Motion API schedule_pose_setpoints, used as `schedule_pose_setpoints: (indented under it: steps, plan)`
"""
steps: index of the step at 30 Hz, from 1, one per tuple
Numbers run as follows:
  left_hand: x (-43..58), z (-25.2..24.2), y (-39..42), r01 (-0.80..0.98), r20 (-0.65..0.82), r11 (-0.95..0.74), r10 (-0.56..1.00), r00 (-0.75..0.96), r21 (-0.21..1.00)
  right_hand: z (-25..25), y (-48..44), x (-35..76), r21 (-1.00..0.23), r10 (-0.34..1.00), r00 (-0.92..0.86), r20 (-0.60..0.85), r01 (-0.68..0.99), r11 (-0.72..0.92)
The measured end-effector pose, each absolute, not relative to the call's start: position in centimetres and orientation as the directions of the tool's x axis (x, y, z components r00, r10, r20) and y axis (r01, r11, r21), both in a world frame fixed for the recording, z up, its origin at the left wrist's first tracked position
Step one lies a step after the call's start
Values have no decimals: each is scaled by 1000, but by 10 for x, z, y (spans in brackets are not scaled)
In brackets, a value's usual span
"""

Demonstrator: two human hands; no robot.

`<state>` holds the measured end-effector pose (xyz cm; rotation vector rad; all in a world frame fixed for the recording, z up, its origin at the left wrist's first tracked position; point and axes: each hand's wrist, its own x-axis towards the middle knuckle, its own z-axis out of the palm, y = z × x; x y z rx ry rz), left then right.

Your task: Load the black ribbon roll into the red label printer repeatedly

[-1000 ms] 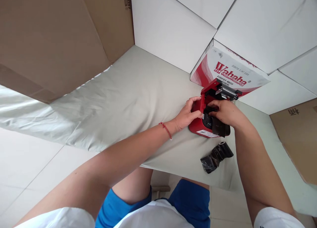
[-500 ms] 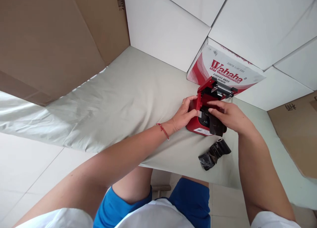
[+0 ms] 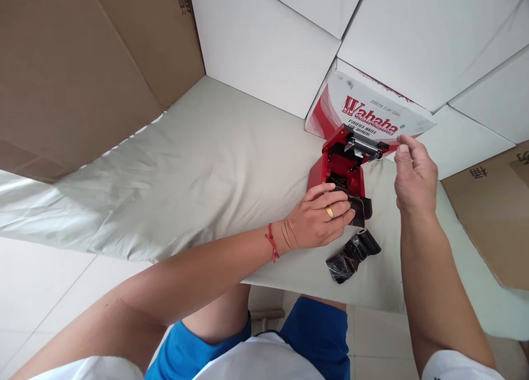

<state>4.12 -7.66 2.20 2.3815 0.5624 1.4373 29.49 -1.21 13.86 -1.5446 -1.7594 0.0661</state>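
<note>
A small red label printer (image 3: 317, 172) stands on the cloth-covered surface with its lid (image 3: 336, 137) raised. Black, shiny label material (image 3: 359, 208) lies inside it and hangs over its front edge. My left hand (image 3: 320, 217) rests over the printer's front with fingers stretched out, lying on the black strip and hiding part of the front. To the right of the lid, my right hand (image 3: 416, 173) is raised with loosely bent fingers, apart from the lid and visibly holding nothing. Closer to me lies a second, partly unrolled black label roll (image 3: 351, 257).
Behind the printer is a white and red Wahaha water carton (image 3: 367, 104), against large white boxes (image 3: 273, 49). Brown cardboard boxes stand at left (image 3: 82, 71) and right (image 3: 491, 220). The cloth-covered surface (image 3: 206, 171) has its front edge just before my knees.
My right hand has left the printer's inside and risen to the right of the lid. My left hand has shifted from the printer's left side wall onto the black strip at the front.
</note>
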Motion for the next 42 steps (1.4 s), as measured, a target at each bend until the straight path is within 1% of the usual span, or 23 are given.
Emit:
schedule_pose_setpoints:
  steps: [3, 6, 9, 10, 12, 14, 15, 18, 20, 22, 26, 28, 30, 32, 35, 38, 42]
  plan:
    - [40, 22, -79, 163, 772, -876, 479, 418, 455, 143, -8, 276, -543, 854, 44, 519, 788, 289]
    - [39, 23, -81, 204, 778, -884, 468, 420, 421, 152, -25, 261, -518, 865, -21, 501, 793, 320]
    - [39, 25, -82, 242, 771, -880, 475, 424, 409, 153, -51, 255, -499, 897, -106, 430, 800, 334]
    - [38, 26, -82, 251, 760, -873, 487, 430, 418, 151, -60, 255, -460, 905, -161, 395, 818, 346]
    - [38, 26, -82, 259, 742, -864, 504, 442, 432, 146, -75, 255, -329, 903, -256, 345, 868, 372]
    - [37, 26, -83, 267, 749, -869, 495, 441, 417, 141, -86, 253, -196, 892, -303, 336, 904, 381]
    - [37, 25, -83, 276, 760, -874, 484, 434, 399, 139, -89, 252, -149, 887, -316, 336, 912, 381]
    - [37, 21, -84, 303, 815, -893, 433, 386, 331, 136, -92, 249, -88, 887, -339, 315, 920, 383]
    - [37, 20, -85, 302, 835, -893, 429, 344, 334, 134, -92, 248, -92, 889, -328, 320, 923, 374]
    - [36, 20, -84, 283, 815, -864, 493, 305, 417, 130, -92, 248, -128, 887, -292, 357, 926, 356]
    - [29, 23, -78, 225, 707, -729, 683, 181, 647, 118, -97, 249, -250, 866, -198, 460, 907, 340]
    - [26, 25, -72, 186, 639, -649, 760, 116, 738, 112, -106, 249, -328, 850, -162, 502, 873, 360]
    - [24, 27, -66, 145, 552, -555, 831, 63, 819, 104, -120, 249, -379, 831, -155, 534, 835, 399]
    - [24, 27, -60, 90, 452, -454, 891, 35, 887, 95, -136, 249, -360, 797, -184, 576, 818, 449]
    - [24, 28, -54, -34, 301, -299, 951, 74, 954, 80, -158, 248, -240, 719, -258, 645, 825, 512]
    - [22, 30, -48, -145, 207, -187, 968, 138, 972, 68, -170, 247, -160, 660, -294, 691, 829, 536]
    - [21, 30, -44, -224, 126, -83, 975, 183, 971, 59, -175, 243, -153, 640, -276, 717, 834, 530]
